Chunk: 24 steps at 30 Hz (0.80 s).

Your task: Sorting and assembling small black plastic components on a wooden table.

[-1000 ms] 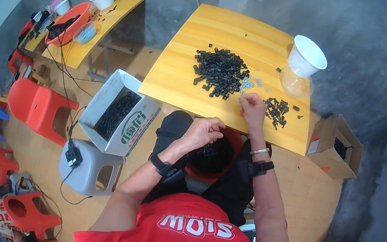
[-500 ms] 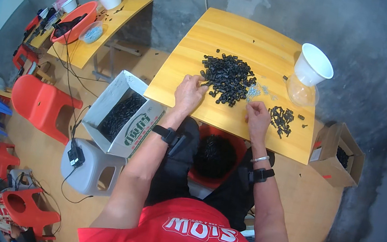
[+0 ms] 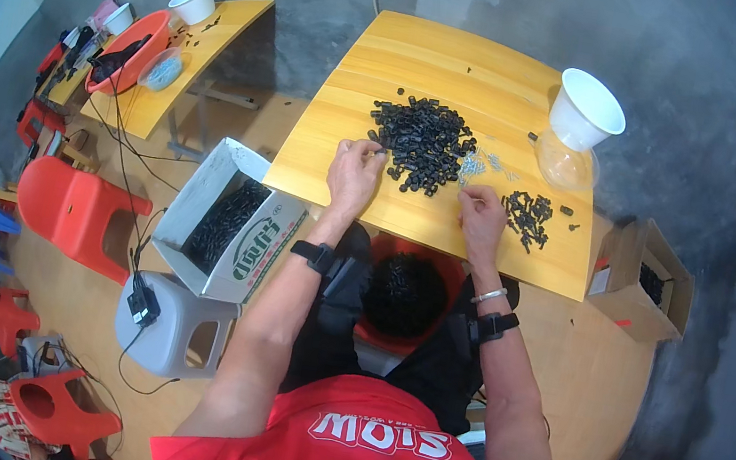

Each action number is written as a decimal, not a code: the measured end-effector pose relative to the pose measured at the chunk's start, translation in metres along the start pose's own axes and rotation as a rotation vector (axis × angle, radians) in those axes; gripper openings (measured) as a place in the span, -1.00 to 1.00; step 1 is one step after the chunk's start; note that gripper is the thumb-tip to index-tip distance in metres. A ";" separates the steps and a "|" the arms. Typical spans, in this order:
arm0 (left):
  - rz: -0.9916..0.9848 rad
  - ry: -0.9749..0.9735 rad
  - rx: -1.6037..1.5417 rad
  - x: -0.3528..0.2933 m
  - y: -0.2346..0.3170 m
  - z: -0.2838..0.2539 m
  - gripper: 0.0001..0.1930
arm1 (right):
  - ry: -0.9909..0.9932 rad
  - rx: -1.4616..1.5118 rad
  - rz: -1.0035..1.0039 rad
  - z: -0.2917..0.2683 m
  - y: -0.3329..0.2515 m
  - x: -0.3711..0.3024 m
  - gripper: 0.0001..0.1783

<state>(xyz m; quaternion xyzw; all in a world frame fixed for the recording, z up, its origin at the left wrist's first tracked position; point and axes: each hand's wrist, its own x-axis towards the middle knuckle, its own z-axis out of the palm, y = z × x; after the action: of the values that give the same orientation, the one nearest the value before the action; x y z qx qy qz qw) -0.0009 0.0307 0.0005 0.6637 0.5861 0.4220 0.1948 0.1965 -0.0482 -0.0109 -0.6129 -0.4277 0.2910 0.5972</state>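
A heap of small black cylindrical parts (image 3: 421,143) lies on the yellow wooden table. At its near left edge is my left hand (image 3: 355,176), thumb and forefinger pinched on a small dark piece. My right hand (image 3: 483,221) is near the table's front edge, its fingertips closed together; whatever they hold is too small to make out. Just beyond those fingertips lie several small silver screws (image 3: 473,164), beside the heap. To the right of my right hand is a smaller pile of thin black screw-like parts (image 3: 527,218).
A white tub (image 3: 587,111) and a clear plastic bowl (image 3: 565,162) stand at the table's right. Boxes of black parts flank the table: a white carton (image 3: 227,218) left, a brown one (image 3: 643,281) right. A red basin (image 3: 442,310) sits beneath, between my legs.
The whole view has shifted slightly, so the table appears a little further left and up. Both hands stay in nearly the same places beside the parts, fingers still pinched.
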 end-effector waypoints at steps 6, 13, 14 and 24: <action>0.122 0.077 -0.331 -0.025 -0.013 0.007 -0.85 | -0.040 -0.205 -0.174 0.000 0.008 0.004 -0.86; -0.139 -0.408 -0.821 -0.058 0.021 0.014 -0.92 | 0.145 -0.484 -0.355 -0.007 0.003 0.010 -0.86; -0.128 -0.401 -0.812 -0.059 0.020 0.017 -0.91 | 0.137 -0.563 -0.409 -0.010 0.004 0.012 -0.86; -0.116 -0.445 -0.708 -0.055 0.018 0.018 -0.85 | 0.020 -0.795 -0.398 -0.001 0.004 0.020 -0.90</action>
<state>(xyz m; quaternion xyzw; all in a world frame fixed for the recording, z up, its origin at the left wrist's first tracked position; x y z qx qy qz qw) 0.0267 -0.0208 -0.0145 0.5966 0.3850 0.4321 0.5560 0.2071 -0.0312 -0.0120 -0.7036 -0.6101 -0.0226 0.3635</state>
